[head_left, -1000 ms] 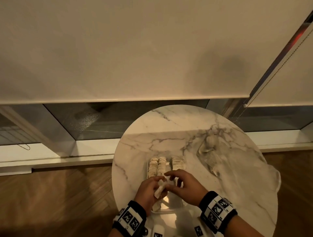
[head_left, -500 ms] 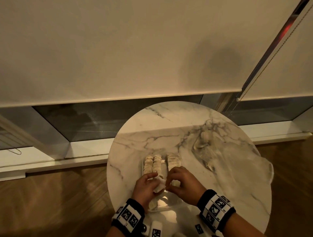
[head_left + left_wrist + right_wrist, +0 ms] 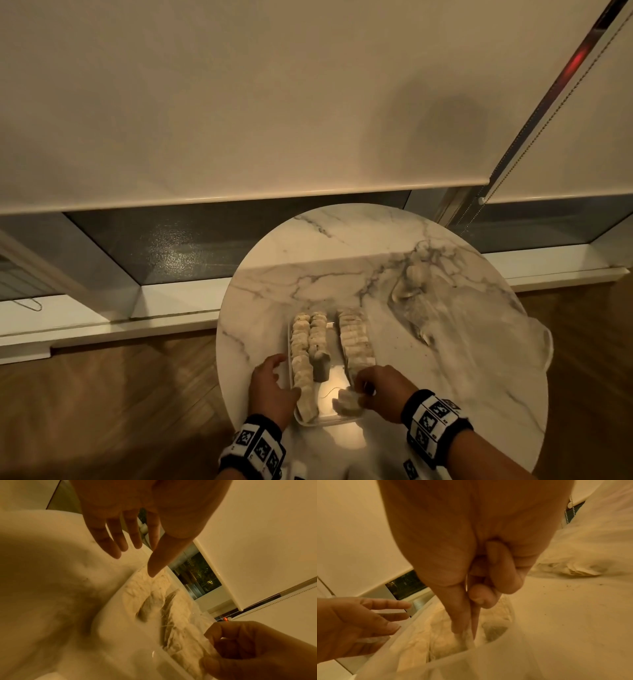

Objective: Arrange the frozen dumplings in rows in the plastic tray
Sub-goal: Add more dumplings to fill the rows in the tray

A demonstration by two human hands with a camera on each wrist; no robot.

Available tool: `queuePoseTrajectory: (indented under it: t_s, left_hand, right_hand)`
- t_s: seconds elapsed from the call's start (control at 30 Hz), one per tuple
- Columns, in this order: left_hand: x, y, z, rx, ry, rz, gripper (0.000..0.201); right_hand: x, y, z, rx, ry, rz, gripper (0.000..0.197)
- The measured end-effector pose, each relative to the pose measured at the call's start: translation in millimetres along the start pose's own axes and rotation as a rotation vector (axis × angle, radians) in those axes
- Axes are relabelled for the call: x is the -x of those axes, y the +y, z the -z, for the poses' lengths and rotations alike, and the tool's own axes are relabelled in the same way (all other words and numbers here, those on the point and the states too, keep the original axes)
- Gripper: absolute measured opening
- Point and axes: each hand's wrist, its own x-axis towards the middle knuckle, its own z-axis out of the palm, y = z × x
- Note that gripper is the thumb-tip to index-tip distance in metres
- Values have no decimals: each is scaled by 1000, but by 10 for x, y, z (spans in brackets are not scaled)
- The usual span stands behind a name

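A clear plastic tray lies on the round marble table. Pale frozen dumplings stand in it in three rows: a left row, a short middle row and a right row. My right hand pinches one dumpling low over the tray's near right corner; the thumb and fingers press its edge. My left hand rests beside the tray's left rim with fingers spread and straight, holding nothing.
A crumpled clear plastic bag with a few dumplings in it lies on the table's right half. Behind the table are a low window ledge and a lowered roller blind. Wooden floor surrounds the table.
Both hands were together over the tray's middle with a dumpling between them. Now the left hand has let go and moved left of the tray; the right carried the dumpling to the near right corner.
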Motion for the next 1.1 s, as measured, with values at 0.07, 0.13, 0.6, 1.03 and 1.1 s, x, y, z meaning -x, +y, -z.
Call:
queuePoseTrajectory:
  t_s: [0.07, 0.13, 0.6, 1.03, 1.1]
  left_hand:
    - [13, -27, -37, 45, -63, 50, 60]
    - [28, -46, -63, 75, -76, 48, 53]
    - [18, -118, -78, 112, -95, 30, 49]
    - [53, -30, -90, -392, 65, -102, 44]
    - [89, 99, -111, -492, 35, -197, 41]
  right_hand:
    - [-19, 18, -15, 43, 23, -19, 9]
    - [-43, 28, -12, 114, 47, -46, 17]
    - [-250, -129, 139, 508, 158, -91, 25]
    - [-168, -104, 97, 324, 263, -46, 36]
    - [-131, -107, 50, 260, 230, -22, 35]
